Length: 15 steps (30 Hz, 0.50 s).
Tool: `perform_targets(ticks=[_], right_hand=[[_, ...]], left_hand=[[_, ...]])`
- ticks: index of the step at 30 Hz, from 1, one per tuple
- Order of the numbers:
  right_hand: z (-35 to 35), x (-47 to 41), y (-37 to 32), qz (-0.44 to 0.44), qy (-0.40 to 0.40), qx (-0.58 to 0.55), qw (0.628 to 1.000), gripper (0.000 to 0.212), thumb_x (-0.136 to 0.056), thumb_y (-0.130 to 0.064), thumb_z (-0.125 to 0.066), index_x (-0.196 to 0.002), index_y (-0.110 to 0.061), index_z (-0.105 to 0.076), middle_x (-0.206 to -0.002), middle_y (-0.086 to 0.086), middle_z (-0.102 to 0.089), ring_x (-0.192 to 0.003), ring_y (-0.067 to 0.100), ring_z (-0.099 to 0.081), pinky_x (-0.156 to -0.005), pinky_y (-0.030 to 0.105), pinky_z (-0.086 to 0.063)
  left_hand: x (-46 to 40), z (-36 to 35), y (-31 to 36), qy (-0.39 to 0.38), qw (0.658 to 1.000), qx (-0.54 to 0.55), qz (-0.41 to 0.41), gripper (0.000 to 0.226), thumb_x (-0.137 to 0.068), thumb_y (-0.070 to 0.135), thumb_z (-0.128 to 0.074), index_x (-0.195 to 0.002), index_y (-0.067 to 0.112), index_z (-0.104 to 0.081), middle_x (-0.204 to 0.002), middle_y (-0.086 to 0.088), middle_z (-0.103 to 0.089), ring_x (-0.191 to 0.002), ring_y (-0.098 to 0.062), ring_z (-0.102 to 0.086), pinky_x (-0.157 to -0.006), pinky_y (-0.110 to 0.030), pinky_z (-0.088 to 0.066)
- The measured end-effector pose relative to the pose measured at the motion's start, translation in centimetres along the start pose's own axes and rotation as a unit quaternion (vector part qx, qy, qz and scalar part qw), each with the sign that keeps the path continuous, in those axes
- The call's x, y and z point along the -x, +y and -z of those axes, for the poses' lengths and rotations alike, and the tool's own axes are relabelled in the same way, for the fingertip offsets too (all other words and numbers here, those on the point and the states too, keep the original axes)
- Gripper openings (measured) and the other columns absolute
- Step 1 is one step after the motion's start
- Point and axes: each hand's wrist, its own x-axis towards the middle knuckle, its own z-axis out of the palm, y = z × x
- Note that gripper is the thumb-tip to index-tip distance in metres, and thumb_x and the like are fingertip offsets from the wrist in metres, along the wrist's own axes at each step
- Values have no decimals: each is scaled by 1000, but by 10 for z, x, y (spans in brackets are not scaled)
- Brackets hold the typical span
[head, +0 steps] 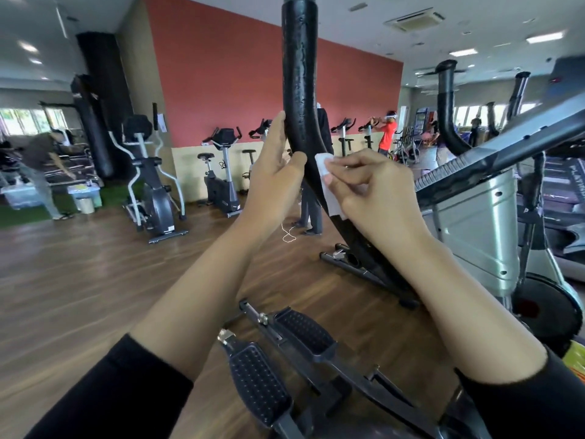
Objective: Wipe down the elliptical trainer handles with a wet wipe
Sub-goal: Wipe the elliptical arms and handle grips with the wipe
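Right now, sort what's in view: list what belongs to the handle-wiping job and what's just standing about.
Part of the job:
- black foam handle
- white wet wipe, pinched in the right hand
- left hand, steadying the handle
- second handle, not touched

Just standing about:
- studded pedals
- white elliptical by the wall
- exercise bike
- punching bag

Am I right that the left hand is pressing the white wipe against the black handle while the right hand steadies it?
Not quite: the hands are swapped. In the head view the right hand pinches the white wipe against the black handle, while the left hand steadies the handle from the other side.
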Motion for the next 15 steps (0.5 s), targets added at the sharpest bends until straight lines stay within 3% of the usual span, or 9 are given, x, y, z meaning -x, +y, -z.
perform_targets(ticks=[4,7,10,12,15], right_hand=[[6,10,8,27,4,21,999,18,-84,-13,-70,-102,-12,-73,-105,0,-69,-101,9,-62,-96,16,-42],[5,2,8,14,-2,-2,1000,19,-84,-13,-70,-102,-13,-73,-103,-3,-68,-94,0,-57,-85,-1,-37],[0,-15,3,-15,-26,-33,999,20,-86,-14,-67,-106,-13,-72,-100,-7,-64,-88,-1,-53,-74,-2,-37],[-2,-20,2,-23,-30,-47,998,21,-87,-13,-66,-107,-12,-71,-95,-10,-61,-80,-9,-52,-71,-4,-35],[1,-10,4,-22,-32,-26,999,21,-86,-15,-67,-107,-16,-71,-101,-11,-63,-81,-11,-53,-75,-4,-36]], left_hand=[[2,3,1,14,999,31,-9,60,-91,-5,-47,-145,18,-38,-135,19,-49,-135,2,-39,-112,-21,-33],[0,5,-1,25,999,18,-30,59,-93,-3,-49,-147,17,-35,-136,17,-48,-135,1,-39,-106,-13,-36],[-5,5,-3,44,998,5,-46,55,-94,1,-51,-146,17,-39,-130,19,-51,-126,4,-47,-95,-9,-40],[-8,5,-4,55,997,-1,-54,53,-94,4,-52,-145,18,-41,-129,22,-51,-123,7,-47,-99,-10,-39],[-12,8,-6,47,997,-3,-69,55,-93,7,-52,-146,19,-39,-146,9,-46,-136,-2,-40,-110,-21,-37]])
